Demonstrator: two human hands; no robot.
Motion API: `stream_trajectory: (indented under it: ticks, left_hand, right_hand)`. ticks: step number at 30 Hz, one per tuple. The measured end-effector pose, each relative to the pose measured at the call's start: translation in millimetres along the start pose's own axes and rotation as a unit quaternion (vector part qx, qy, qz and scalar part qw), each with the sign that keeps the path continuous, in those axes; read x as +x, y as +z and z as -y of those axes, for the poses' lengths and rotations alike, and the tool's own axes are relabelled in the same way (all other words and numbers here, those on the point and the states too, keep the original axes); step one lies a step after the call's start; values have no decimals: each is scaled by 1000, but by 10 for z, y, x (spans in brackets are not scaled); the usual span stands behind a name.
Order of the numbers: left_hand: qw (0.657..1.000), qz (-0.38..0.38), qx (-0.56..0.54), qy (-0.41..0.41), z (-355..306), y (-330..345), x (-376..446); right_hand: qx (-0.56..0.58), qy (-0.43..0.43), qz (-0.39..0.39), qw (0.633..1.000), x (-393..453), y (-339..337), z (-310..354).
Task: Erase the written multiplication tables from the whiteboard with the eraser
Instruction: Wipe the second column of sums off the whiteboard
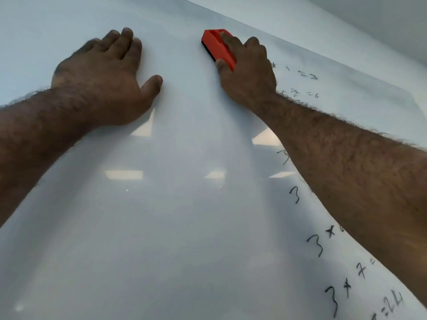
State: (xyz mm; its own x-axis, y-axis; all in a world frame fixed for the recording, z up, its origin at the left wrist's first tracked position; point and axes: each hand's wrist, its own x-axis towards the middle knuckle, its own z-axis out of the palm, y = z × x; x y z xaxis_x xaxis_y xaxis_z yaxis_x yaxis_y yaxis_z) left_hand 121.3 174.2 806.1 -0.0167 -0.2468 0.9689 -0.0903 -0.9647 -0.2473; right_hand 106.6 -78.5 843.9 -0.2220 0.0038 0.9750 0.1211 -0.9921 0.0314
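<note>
The glossy whiteboard (175, 215) fills almost the whole view. My right hand (247, 72) grips a red eraser (217, 46) with a black felt underside and presses it on the board near the top middle. My left hand (104, 77) lies flat on the board to the left of the eraser, fingers spread, holding nothing. A handwritten three-times table (328, 245) in black marker runs down the right side of the board; my right forearm covers part of it. The board left of the writing is blank.
A pale wall (374, 19) shows beyond the board's upper right edge. Ceiling light reflections (124, 174) glint on the board's middle.
</note>
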Motion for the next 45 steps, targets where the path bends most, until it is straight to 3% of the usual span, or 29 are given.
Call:
stream_trajectory:
  ticks: [16,21,25,28,33,41,45]
  left_hand:
    - [996,46,-48,-57,-1385,24,265]
    - [997,29,-33,-61,-1438,79,264]
    - [997,26,-14,-68,-1424,97,240]
    - [997,30,-14,-65,-1445,100,242]
    - [997,25,-21,-69,-1472,96,139]
    - [997,17,-27,-65,-1477,102,80]
    - [997,18,-27,-66,-1456,100,94]
  right_hand:
    - [0,-101,18,995,222,-57,-717]
    - [-4,-22,14,1000,246,-90,-1756]
    - [-16,103,26,994,181,-180,-2724]
    - [-31,184,44,981,106,-254,-3043]
    - [-5,222,24,975,156,-252,-2632]
    - [59,1,-1,998,-140,-126,-782]
    - [58,-109,11,992,-271,-115,-519]
